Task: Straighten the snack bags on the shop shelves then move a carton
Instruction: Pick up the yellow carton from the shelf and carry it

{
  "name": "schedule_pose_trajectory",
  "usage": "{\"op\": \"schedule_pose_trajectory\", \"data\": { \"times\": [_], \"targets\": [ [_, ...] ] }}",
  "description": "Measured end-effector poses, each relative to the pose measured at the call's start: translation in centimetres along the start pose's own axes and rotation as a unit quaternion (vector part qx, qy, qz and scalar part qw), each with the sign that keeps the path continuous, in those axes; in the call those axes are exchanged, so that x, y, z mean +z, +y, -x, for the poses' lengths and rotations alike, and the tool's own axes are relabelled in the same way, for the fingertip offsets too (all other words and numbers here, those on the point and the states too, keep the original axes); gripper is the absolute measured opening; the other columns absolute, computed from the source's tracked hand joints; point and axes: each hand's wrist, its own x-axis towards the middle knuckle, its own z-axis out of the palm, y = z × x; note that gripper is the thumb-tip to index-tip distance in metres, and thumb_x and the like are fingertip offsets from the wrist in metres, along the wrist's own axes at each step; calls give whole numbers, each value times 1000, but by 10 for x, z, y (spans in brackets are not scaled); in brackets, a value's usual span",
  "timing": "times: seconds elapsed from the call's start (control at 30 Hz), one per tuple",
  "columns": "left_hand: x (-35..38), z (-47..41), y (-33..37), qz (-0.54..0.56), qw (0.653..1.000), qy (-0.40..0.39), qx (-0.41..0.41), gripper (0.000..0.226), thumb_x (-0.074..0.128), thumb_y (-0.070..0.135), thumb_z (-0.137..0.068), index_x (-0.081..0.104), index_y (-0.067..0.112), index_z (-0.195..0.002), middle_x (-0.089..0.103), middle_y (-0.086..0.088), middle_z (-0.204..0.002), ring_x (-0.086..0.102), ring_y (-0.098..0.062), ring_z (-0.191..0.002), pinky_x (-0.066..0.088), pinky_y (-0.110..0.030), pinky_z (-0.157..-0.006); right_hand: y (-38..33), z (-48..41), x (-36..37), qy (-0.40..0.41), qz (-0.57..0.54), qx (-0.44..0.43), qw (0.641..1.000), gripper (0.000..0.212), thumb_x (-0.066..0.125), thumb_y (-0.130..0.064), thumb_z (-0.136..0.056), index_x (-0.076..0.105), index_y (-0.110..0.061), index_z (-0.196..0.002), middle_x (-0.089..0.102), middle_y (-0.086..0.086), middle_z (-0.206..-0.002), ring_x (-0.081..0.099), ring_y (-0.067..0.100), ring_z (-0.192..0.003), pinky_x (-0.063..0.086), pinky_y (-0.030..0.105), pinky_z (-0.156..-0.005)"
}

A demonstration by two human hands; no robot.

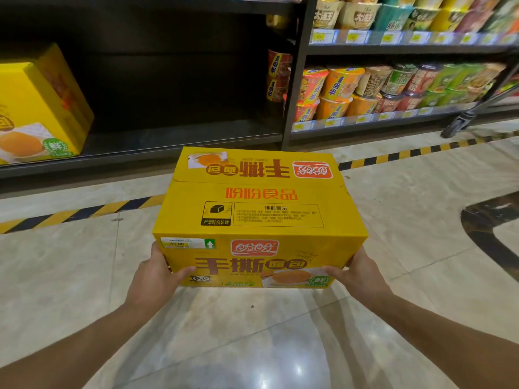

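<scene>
A yellow carton (261,209) is held out in front of the person, clear of the floor (70,276) and just short of the bottom shelf (168,141). The left hand (156,273) grasps its near left lower corner and the right hand (356,273) its near right lower corner. Each thumb lies on the near face, and the fingers are hidden under or behind the box. The top reads 盼盼食品 in red, with a boxed notice headed 特别警示. The near face carries the red 盼盼 logo, 手撕面包 in large brown characters, a green 鲜 badge and a picture of a bun. A white sticker (186,243) at the upper left shows 45.00 beside a green arrow. Two such cartons are in view: a second carton (39,108) of the same print stands at the left end of the dark shelf. On the rack to the right, noodle cups (365,88) fill two tiers, the lower tier stacked two high; they are too many to count and their labels are blurred. Yellow price tags (393,37) line the shelf edges. The floor is glossy pale stone tile, with a yellow-and-black stripe (84,211) along the shelf base.
</scene>
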Motion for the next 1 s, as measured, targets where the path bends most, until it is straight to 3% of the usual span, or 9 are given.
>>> {"op": "schedule_pose_trajectory", "data": {
  "times": [0.13, 0.23, 0.37, 0.47, 0.6, 0.8, 1.0],
  "targets": [
    [-8, 1, 5, 44, 997, -60, -20, 84, 90, 36, -81, 38, 24, -146, 68, 0, -132, 68, -27, -117, 56, -46, -96, -1, 6, -12, -59, -69, -23, 996, 92, 86, -60, -75, 38, -38, -150, 68, -13, -133, 68, 13, -116, 59, 48, -94],
    [-30, 3, 19, 166, 980, -109, -20, 98, 95, 51, -66, 39, 35, -146, 66, 15, -133, 64, -15, -123, 53, -44, -103, -26, 19, -27, -116, -179, -18, 977, 81, 81, -64, -79, 42, -45, -147, 67, -18, -133, 69, 11, -116, 62, 47, -90],
    [-50, 9, 54, 326, 938, -108, -56, 85, 77, 59, -72, 43, 47, -149, 66, 14, -133, 63, -20, -122, 52, -58, -105, -46, 26, -39, -104, -326, 43, 938, 77, 71, -80, -73, 51, -45, -139, 66, -13, -136, 69, 17, -118, 61, 56, -93],
    [-47, 9, 70, 376, 917, -81, -104, 57, 67, 60, -88, 53, 47, -142, 70, 10, -128, 63, -24, -122, 47, -67, -108, -62, 22, -32, -44, -366, 104, 924, 70, 71, -70, -78, 55, -38, -139, 68, -7, -130, 69, 26, -116, 59, 60, -94],
    [-45, 8, 76, 369, 921, -41, -122, 36, 66, 46, -99, 62, 42, -135, 75, 5, -119, 67, -24, -114, 50, -66, -104, -77, 23, -26, 28, -378, 128, 916, 44, 75, -47, -90, 61, -24, -126, 72, 5, -116, 72, 28, -102, 61, 58, -88],
    [-56, 9, 81, 377, 920, -31, -105, 29, 67, 44, -100, 68, 41, -129, 75, 6, -117, 68, -22, -110, 53, -65, -101, -99, 19, -35, 44, -363, 101, 925, 35, 73, -40, -96, 62, -19, -121, 71, 4, -104, 72, 26, -90, 62, 50, -73],
    [-88, -10, 77, 378, 921, -3, -95, 32, 69, 47, -98, 68, 40, -129, 74, 5, -120, 68, -22, -111, 57, -64, -96, -136, 8, -27, 42, -363, 75, 928, 32, 72, -39, -96, 66, -18, -119, 73, 5, -104, 73, 27, -90, 63, 58, -79]
  ]
}}
